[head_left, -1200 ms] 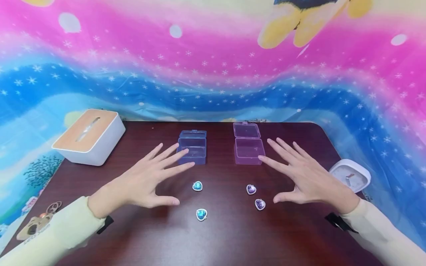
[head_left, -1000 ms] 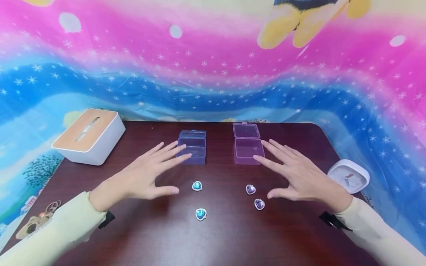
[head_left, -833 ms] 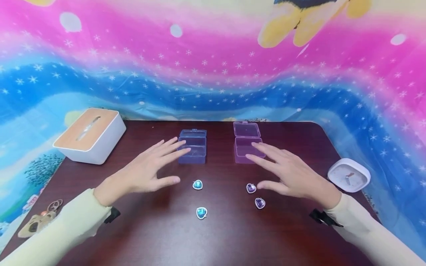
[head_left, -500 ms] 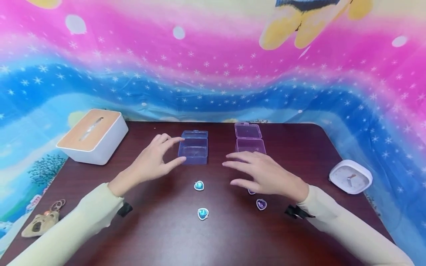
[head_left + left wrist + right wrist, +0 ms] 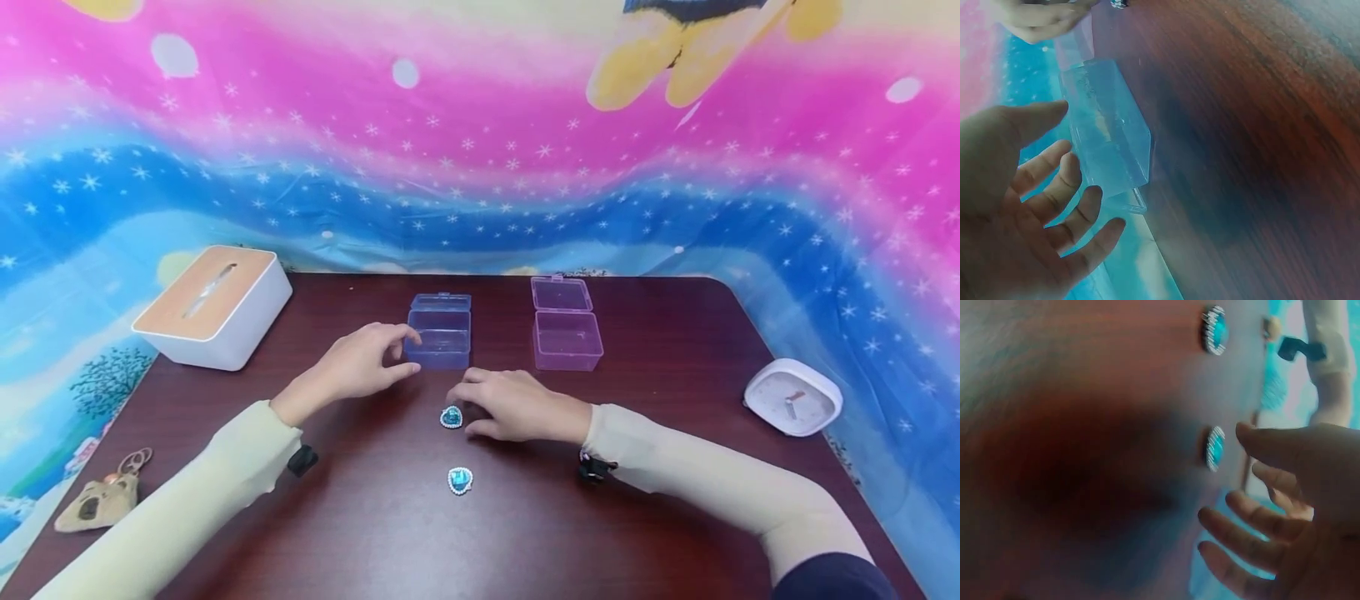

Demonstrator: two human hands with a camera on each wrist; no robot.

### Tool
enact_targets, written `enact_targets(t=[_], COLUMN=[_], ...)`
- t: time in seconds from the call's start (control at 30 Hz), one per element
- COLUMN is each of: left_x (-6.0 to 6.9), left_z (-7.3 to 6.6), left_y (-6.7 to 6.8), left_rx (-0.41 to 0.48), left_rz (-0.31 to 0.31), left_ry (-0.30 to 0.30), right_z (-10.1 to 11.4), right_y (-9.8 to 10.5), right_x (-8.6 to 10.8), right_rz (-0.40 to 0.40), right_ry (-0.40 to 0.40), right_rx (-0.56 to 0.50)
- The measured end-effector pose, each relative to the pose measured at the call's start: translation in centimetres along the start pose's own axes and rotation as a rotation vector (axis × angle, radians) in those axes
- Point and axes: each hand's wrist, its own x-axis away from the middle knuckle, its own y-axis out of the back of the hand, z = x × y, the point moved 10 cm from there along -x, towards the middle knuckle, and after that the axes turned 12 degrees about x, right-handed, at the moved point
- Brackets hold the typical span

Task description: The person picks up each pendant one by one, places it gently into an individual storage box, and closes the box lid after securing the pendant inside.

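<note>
My left hand (image 5: pixel 363 361) is at the left side of the open blue box (image 5: pixel 442 360), thumb and fingers apart around its near left corner; contact is unclear. In the left wrist view the blue box (image 5: pixel 1110 131) lies beyond the loosely bent fingers. Just right of the upper blue heart gem (image 5: pixel 451 417) is my right hand (image 5: pixel 517 406), with thumb and fingers spread. The right wrist view has that gem (image 5: pixel 1215 449) near the thumb tip, with nothing held. A second blue heart gem (image 5: pixel 460 480) lies nearer the front. The purple gems are hidden behind the right hand and forearm.
An open pink box (image 5: pixel 567 354) stands behind the right hand. At the back left is a tissue box (image 5: pixel 225 333), with a plush keychain (image 5: pixel 101 502) at the left edge. A white clock (image 5: pixel 793 398) sits at the right, and a patterned cloth hangs behind the table.
My right hand has swept left from beside the pink box to the upper blue gem, its forearm now covering the purple gems. The left hand has moved rightward to the blue box, its fingers more bent.
</note>
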Motion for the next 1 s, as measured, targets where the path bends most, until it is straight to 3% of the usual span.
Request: enact_targets(t=[0.23, 0.67, 1.0], left_x=[-0.6, -0.9, -1.2], left_z=[0.1, 0.6, 0.7], left_y=[-0.1, 0.0, -0.2], left_rx=[-0.05, -0.066, -0.083], left_rz=[-0.004, 0.009, 0.016], left_ry=[0.016, 0.051, 0.037], right_z=[0.4, 0.8, 0.9], right_y=[-1.3, -2.4, -3.0], right_x=[-1.5, -2.9, -3.4], right_rz=[0.048, 0.129, 0.193], right_ry=[-0.02, 0.108, 0.158], right_rx=[-0.021, 0.004, 0.037])
